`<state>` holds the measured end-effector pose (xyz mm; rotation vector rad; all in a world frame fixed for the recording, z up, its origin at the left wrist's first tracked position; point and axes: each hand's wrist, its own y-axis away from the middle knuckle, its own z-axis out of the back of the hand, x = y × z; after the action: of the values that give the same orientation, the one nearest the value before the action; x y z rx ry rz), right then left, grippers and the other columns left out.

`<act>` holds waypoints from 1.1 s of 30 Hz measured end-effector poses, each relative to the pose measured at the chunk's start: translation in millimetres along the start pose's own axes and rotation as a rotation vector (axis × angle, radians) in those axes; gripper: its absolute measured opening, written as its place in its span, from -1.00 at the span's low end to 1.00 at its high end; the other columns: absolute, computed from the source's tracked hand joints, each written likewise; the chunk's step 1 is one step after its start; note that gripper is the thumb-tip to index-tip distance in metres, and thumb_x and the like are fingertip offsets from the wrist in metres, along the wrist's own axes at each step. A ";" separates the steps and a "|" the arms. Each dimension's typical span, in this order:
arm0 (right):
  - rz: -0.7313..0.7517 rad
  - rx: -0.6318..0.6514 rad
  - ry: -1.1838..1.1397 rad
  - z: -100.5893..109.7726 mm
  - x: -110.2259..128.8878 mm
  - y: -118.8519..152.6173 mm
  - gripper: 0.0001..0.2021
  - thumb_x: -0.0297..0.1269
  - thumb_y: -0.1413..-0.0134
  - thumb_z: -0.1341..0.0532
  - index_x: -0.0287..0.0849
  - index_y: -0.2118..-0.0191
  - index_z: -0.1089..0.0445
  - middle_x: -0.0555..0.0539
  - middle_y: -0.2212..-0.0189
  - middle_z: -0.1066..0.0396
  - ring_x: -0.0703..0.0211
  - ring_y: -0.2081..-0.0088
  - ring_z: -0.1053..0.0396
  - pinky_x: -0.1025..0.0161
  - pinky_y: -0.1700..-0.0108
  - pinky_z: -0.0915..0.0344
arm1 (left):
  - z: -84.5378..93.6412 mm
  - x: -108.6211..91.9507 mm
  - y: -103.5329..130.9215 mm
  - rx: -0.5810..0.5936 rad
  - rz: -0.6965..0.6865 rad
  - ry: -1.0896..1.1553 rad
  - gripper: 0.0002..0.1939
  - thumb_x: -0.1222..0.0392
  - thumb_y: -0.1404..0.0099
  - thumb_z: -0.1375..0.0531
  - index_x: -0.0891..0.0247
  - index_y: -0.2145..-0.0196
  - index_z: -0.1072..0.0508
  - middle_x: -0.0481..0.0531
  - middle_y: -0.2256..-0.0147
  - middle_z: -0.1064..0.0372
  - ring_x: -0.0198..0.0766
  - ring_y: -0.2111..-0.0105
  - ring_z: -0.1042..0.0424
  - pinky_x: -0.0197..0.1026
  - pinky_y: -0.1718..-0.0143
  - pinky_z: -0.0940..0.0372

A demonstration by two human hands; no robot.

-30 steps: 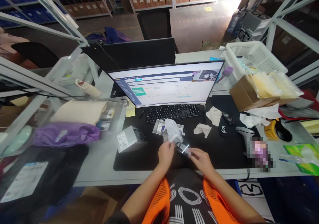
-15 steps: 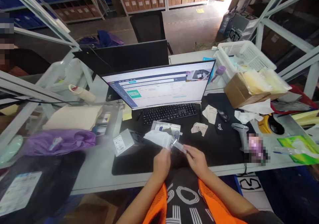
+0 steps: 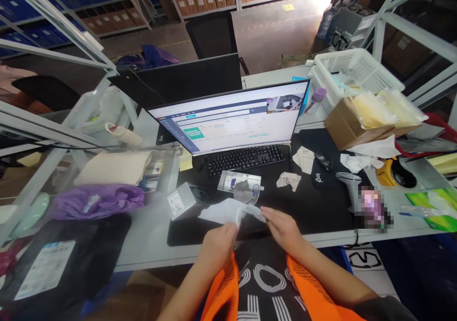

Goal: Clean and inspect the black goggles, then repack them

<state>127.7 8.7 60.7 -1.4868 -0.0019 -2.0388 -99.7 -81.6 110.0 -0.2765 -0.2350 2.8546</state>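
A thin white translucent sheet [image 3: 223, 210], like a plastic bag or tissue, stretches between my hands over the black desk mat. My left hand [image 3: 222, 239] pinches its near edge, fingers closed. At its right end, my right hand [image 3: 282, 226] pinches a corner between thumb and fingers. Just beyond the sheet lies a small open white box [image 3: 225, 181] with a grey piece [image 3: 245, 191] and a blue loop in it. To the left, a silvery box [image 3: 183, 200] with a white label stands on the mat. Whether the sheet holds anything inside I cannot tell.
Behind the box are a black keyboard [image 3: 246, 158] and a lit monitor [image 3: 235, 119]. Crumpled paper [image 3: 288, 181], a mouse [image 3: 323, 162] and a handheld scanner [image 3: 350, 183] lie right. A purple bag [image 3: 100, 201] rests left; a cardboard box [image 3: 341, 123] stands back right.
My left hand has moved left and nearer to me, spreading the white sheet. The small open box now shows more fully. A shiny strip seen between my hands earlier is no longer visible.
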 end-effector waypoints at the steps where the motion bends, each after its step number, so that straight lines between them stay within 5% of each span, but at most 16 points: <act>1: -0.045 -0.008 -0.019 -0.7 1.1 -0.3 -0.67 -0.50 -0.14 -0.15 -0.15 0.06 -0.57 -0.19 0.06 -0.57 0.01 0.04 -0.55 0.12 -0.03 -0.49 | -1.2 -3.1 -0.9 -0.008 0.005 -0.015 -0.74 0.33 -0.43 0.01 0.22 0.44 -0.31 -0.05 0.56 -0.29 -0.30 0.62 -0.27 -0.15 0.56 0.04; 5: -0.252 -0.036 -0.113 -9.1 5.7 -3.7 -0.78 -0.39 -0.20 -0.19 -0.22 0.16 -0.60 -0.19 0.24 -0.62 -0.03 0.22 -0.61 0.12 0.16 -0.56 | -14.3 -19.8 -9.9 -0.060 0.008 -0.041 -0.72 0.34 -0.42 0.02 0.21 0.44 -0.32 -0.05 0.58 -0.32 -0.30 0.65 -0.27 -0.16 0.58 0.05; 9: -0.370 -0.005 -0.219 -17.4 7.5 -8.7 -0.68 -0.18 -0.30 -0.15 -0.30 0.20 -0.58 -0.17 0.37 -0.63 -0.01 0.37 -0.61 0.19 0.35 -0.56 | -25.3 -31.9 -20.7 -0.104 0.017 -0.020 -0.70 0.33 -0.43 0.03 0.20 0.46 -0.31 -0.06 0.60 -0.29 -0.30 0.63 -0.30 -0.19 0.57 -0.01; 13: -0.400 -0.045 -0.179 -15.2 8.8 -11.2 -0.68 -0.17 -0.28 -0.15 -0.27 0.23 -0.60 -0.19 0.33 -0.63 -0.05 0.30 -0.61 0.11 0.27 -0.56 | -19.7 -29.6 -24.6 -0.145 0.088 0.006 -0.66 0.33 -0.45 0.04 0.21 0.49 -0.28 -0.05 0.57 -0.30 -0.34 0.59 -0.32 -0.25 0.52 -0.09; 19: -0.299 -0.080 0.000 -3.3 24.2 -15.6 -0.78 -0.38 -0.11 -0.21 -0.08 0.21 -0.61 -0.11 0.00 -0.53 -0.07 -0.02 -0.51 -0.04 -0.17 -0.34 | 0.2 -18.8 -23.4 -0.162 0.159 -0.021 -0.67 0.30 -0.45 0.01 0.23 0.51 -0.28 -0.07 0.59 -0.25 -0.35 0.60 -0.29 -0.26 0.51 -0.08; 27: -0.315 -0.054 0.092 -19.9 18.2 -28.5 -0.79 -0.42 -0.15 -0.20 -0.15 0.20 -0.60 -0.16 0.14 -0.59 -0.01 0.14 -0.59 0.09 0.10 -0.54 | 2.1 -34.6 -31.7 -0.094 0.156 -0.084 -0.68 0.30 -0.36 -0.08 0.22 0.57 -0.29 -0.07 0.63 -0.28 -0.32 0.65 -0.24 -0.18 0.56 0.06; 33: -0.065 0.041 0.244 -20.0 23.9 -28.6 -0.73 -0.55 -0.15 -0.12 -0.18 0.26 -0.57 -0.18 -0.21 -0.33 -0.09 -0.26 -0.24 -0.06 -0.27 -0.23 | 6.8 -29.2 -38.3 -0.146 0.227 0.005 -0.63 0.31 -0.41 -0.02 0.23 0.58 -0.27 -0.06 0.63 -0.24 -0.34 0.62 -0.23 -0.23 0.54 0.02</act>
<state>92.7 14.0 83.8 -1.2205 0.0061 -2.2470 -64.1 -54.1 128.4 -0.3608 -0.4385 3.0641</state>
